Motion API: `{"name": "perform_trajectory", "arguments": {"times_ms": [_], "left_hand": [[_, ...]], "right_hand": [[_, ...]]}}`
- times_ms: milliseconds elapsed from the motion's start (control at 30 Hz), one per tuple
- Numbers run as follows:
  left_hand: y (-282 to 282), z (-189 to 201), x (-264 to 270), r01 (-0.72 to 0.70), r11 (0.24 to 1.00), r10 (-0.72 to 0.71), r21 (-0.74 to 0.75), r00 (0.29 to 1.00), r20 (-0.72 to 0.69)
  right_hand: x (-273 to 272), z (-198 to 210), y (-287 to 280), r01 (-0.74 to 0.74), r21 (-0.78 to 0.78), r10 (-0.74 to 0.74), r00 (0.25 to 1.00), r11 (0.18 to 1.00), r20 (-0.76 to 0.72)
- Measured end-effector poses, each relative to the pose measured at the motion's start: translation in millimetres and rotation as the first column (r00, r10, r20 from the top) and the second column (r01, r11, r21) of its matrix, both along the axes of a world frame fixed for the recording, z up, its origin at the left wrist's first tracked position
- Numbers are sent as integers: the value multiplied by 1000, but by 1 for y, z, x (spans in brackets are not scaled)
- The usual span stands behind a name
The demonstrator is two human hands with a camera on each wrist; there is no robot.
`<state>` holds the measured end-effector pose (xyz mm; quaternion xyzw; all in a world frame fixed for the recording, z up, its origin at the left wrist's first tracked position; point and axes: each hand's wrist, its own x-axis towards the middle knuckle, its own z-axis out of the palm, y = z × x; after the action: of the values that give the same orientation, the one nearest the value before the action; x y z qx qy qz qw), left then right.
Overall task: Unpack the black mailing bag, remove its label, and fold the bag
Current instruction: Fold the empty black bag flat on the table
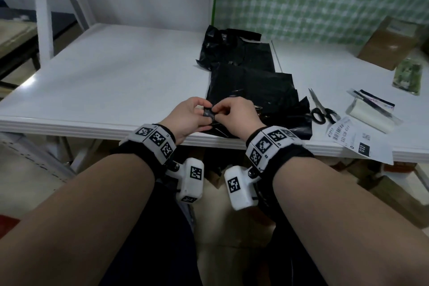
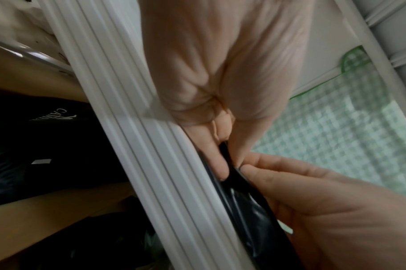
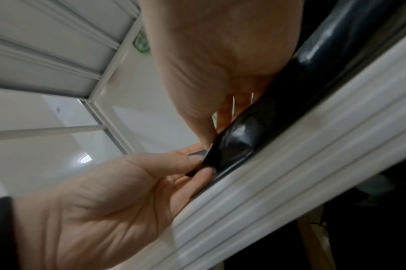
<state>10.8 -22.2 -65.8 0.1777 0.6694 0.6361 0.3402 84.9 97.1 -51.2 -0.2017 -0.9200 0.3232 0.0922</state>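
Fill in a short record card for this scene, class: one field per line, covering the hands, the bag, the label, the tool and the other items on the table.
left hand: pinches a corner of the black mailing bag
right hand: pinches the same corner, fingertips meeting the left's
black mailing bag: flat on the white table, near corner at the front edge
shipping label: off the bag, overhanging the table's front edge at the right
scissors: closed, between bag and label
other items: brown parcel, green packet, clear packet, all right of the bag
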Motion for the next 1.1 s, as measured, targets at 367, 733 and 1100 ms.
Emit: {"name": "perform_trajectory", "arguments": {"times_ms": [367,733,1100], "left_hand": [[-3,-3,-6,83,996,-83,29,997,2],[-1,-2,-5,68,998,-68,-4,998,-14],[2,-2,-4,55,998,-56,-39,998,-15]], "right_hand": [[-9,-8,-5,15,-253,-39,995,967,-91],[-15,-7,-4,18,-308,-24,1000,951,-15],[1,-2,1,118,-591,-245,960,798,-139]]}}
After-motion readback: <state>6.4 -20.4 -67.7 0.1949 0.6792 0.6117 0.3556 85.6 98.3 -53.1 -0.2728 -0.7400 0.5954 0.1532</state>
